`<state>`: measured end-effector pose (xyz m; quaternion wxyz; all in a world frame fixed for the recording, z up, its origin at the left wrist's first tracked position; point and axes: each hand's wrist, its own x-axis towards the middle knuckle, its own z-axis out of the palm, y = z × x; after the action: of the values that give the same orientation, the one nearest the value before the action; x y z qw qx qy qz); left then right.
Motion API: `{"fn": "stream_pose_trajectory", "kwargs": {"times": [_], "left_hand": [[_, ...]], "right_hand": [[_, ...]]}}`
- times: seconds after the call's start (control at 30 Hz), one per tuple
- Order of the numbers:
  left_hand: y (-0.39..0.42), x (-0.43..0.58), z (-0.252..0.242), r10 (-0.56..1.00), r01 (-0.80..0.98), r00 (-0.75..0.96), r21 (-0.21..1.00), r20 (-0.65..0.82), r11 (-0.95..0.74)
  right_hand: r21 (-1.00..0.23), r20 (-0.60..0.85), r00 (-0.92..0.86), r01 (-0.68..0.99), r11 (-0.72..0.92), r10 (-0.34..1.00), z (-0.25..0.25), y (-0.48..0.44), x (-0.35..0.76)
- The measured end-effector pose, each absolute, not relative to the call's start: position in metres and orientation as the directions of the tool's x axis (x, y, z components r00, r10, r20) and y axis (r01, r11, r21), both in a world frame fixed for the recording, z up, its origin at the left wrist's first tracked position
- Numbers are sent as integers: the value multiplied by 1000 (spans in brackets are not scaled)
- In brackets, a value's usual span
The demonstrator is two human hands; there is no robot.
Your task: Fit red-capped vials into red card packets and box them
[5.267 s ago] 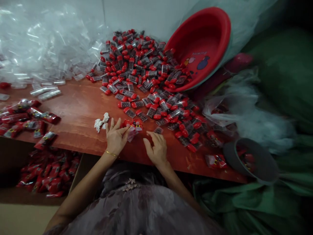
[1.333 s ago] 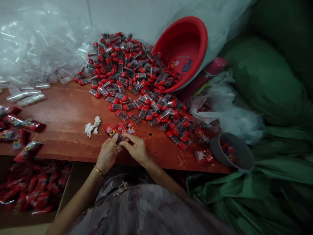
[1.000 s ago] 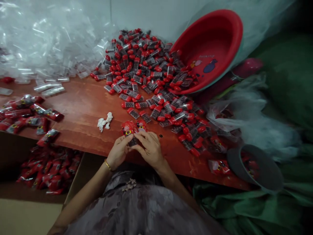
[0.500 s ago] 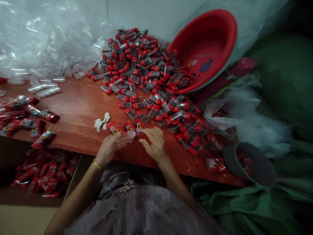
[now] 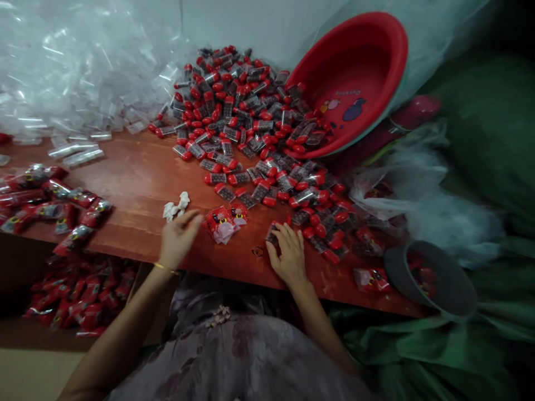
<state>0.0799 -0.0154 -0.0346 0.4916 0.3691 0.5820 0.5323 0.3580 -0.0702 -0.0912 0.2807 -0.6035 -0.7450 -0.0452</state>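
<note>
My right hand point(image 5: 288, 253) has its fingers curled onto a small clear case with a red end point(image 5: 272, 234), at the near side of the table. My left hand point(image 5: 179, 236) is apart from it, with loosely extended, slightly blurred fingers and nothing visible in them. Between the hands lie flat red printed wrappers point(image 5: 223, 223) with a cartoon figure. Just beyond my left fingers are white crumpled bits point(image 5: 176, 206). A large heap of red-ended clear cases point(image 5: 234, 111) with dark contents spreads behind and to the right.
A red basin point(image 5: 368, 61) leans at the heap's right. Wrapped red packets point(image 5: 45, 195) lie at left, above a box of similar packets point(image 5: 83, 301). Clear plastic sleeves point(image 5: 83, 150) are piled at back left. A grey bowl point(image 5: 438, 278) sits at the right edge.
My right hand has moved right, from the wrappers to a case. My left hand has drawn back left. Another wrapped packet now lies on the left pile.
</note>
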Motion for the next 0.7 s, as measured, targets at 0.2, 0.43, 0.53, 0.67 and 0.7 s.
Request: {"fn": "stream_pose_trajectory", "kwargs": {"times": [0.2, 0.43, 0.53, 0.67, 0.7], "left_hand": [[-5, 120, -62, 983, 738, 117, 650, 140, -180], [-6, 121, -69, 982, 829, 72, 537, 174, -156], [-6, 125, -69, 984, 835, 66, 531, 168, -146], [-4, 130, -70, 985, 873, 11, 479, 173, -94], [-4, 131, -70, 983, 880, 3, 467, 186, -91]], "right_hand": [[-249, 523, -140, 918, 308, 841, -90, -77, 359], [-242, 558, -120, 923, 299, 821, -89, -74, 356], [-227, 586, -104, 931, 286, 803, -88, -76, 355], [-245, 620, -65, 931, 271, 782, -82, -81, 348], [-261, 624, -59, 924, 280, 779, -79, -82, 345]]}}
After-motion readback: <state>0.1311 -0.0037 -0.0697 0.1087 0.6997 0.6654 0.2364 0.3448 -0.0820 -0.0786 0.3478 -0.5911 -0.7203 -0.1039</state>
